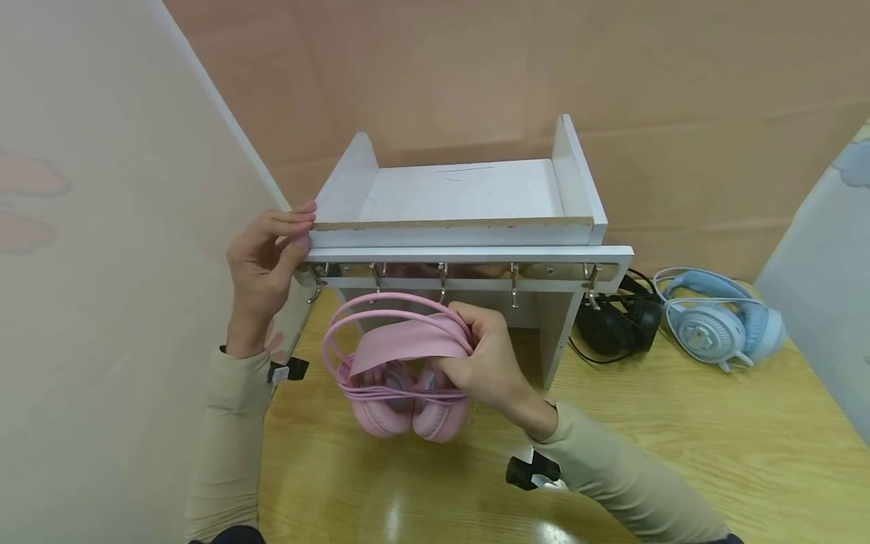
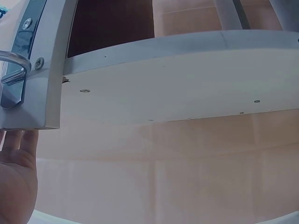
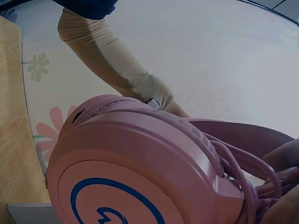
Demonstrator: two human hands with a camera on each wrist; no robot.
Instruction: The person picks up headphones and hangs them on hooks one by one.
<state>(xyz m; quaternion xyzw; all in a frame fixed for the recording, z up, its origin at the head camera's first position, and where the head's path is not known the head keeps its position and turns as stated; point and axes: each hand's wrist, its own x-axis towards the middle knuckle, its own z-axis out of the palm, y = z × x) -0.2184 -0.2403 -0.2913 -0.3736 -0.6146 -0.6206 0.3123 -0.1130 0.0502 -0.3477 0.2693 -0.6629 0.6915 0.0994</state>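
Observation:
A pair of pink over-ear headphones point(image 1: 408, 340) hangs in front of the white shelf rack point(image 1: 469, 238), its pink cable looped around it. My right hand point(image 1: 492, 363) grips the headband's right side, thumb in front. Up close in the right wrist view, one ear cup point(image 3: 135, 163) fills the middle, with my fingers point(image 3: 285, 186) at the frame's right edge. My left hand point(image 1: 265, 264) holds the left end of the rack, thumb near the front rail. Metal hooks point(image 1: 443, 281) line that rail, above and behind the headphones.
Black headphones point(image 1: 621, 325) and light blue headphones point(image 1: 723, 321) lie on the wooden table point(image 1: 680, 446), right of the rack. A pale panel point(image 1: 136, 264) stands close on the left, another point(image 1: 829, 264) on the right. Brown paper point(image 1: 476, 75) covers the back.

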